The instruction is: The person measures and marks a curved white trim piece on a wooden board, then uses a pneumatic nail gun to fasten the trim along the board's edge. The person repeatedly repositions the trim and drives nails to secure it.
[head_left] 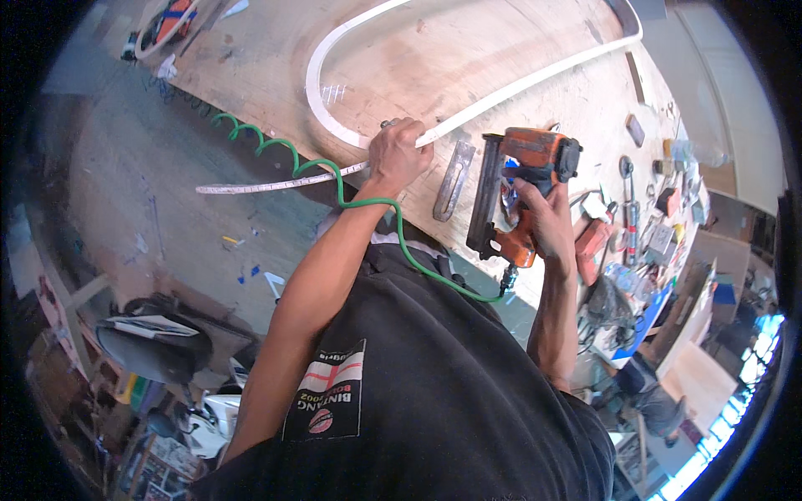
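Observation:
A long white strip [510, 96] curves round in a large loop on the wooden worktable [468, 50]. My left hand [399, 156] is closed on it at the near edge, where the two ends of the curve meet. A marked tail of strip [267, 185] sticks out past that hand to the left, over the floor. In my right hand [547, 217] is an orange and black nail gun [535, 149], held upright apart from the strip. Its green air hose [399, 234] crosses over my left forearm. Between both hands lies a grey metal utility knife [454, 179].
Loose tools crowd the table's right side, among them a red-orange tool [593, 249], a long-handled tool [631, 209] and a clear bottle [706, 152]. Small wooden blocks [635, 129] lie farther back. Another orange tool [174, 18] rests at the far left. Debris dots the floor [167, 250].

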Demonstrator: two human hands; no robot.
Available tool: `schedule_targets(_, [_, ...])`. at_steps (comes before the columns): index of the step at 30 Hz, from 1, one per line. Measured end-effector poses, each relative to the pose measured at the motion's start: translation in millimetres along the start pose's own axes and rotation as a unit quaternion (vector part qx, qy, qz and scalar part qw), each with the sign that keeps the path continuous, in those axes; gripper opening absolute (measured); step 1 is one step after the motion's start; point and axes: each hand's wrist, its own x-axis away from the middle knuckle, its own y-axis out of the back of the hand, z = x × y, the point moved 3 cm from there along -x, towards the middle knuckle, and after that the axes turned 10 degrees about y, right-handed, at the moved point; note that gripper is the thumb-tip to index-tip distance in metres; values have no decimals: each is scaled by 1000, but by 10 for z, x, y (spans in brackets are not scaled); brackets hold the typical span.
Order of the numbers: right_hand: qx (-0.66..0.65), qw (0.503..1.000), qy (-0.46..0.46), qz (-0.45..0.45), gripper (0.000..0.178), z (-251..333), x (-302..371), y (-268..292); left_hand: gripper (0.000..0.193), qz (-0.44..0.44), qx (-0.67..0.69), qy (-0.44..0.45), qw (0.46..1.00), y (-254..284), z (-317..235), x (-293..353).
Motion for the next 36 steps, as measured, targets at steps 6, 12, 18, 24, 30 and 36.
schedule_targets(6, [-106,990,-10,-92,40,-198,377,228,20,-46,-33,-46,997,-29,19,28])
schedule_targets(12, [-137,983,-20,-121,46,-442,556,353,20,-55,-49,-56,996,-61,-34,19])
schedule_targets(18, [-157,979,-2,-130,53,-491,595,409,18,5,10,-100,995,2,88,21])
schedule_targets(24, [-149,982,10,-118,54,-511,517,455,37,52,-121,-118,984,222,45,103])
schedule_targets(30, [-143,985,11,-91,41,-365,424,285,44,75,-116,-81,987,230,200,182])
schedule_targets(36, [-93,995,-30,6,62,-219,196,17,35,14,-98,-76,992,179,194,200])
